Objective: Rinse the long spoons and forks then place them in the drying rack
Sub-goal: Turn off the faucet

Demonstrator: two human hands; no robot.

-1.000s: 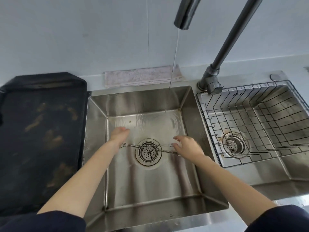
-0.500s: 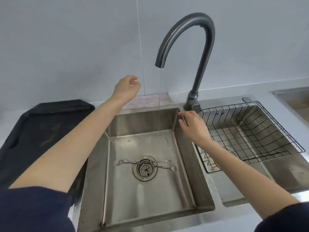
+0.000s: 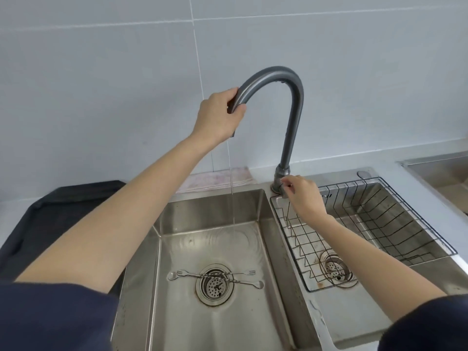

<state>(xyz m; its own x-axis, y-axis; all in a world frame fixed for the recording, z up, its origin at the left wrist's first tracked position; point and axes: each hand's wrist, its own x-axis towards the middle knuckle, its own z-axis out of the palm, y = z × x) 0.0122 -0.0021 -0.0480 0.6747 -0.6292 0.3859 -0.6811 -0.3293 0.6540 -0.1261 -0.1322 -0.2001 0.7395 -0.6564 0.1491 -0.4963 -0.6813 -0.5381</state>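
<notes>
Thin long metal spoons and forks lie crossed over the drain on the floor of the left sink basin. A dark wire drying rack sits in the right basin with nothing in it. My left hand is wrapped around the spout end of the grey gooseneck faucet. A thin stream of water falls from the spout into the left basin. My right hand pinches the small handle at the faucet's base.
A dark tray lies on the counter to the left of the sink. A folded pale cloth rests behind the left basin against the tiled wall. Another steel basin edge shows at far right.
Both hands left the cutlery at the drain and rose. The left hand closed around the faucet spout; the right hand reached the faucet's base handle. The cutlery stayed on the basin floor.
</notes>
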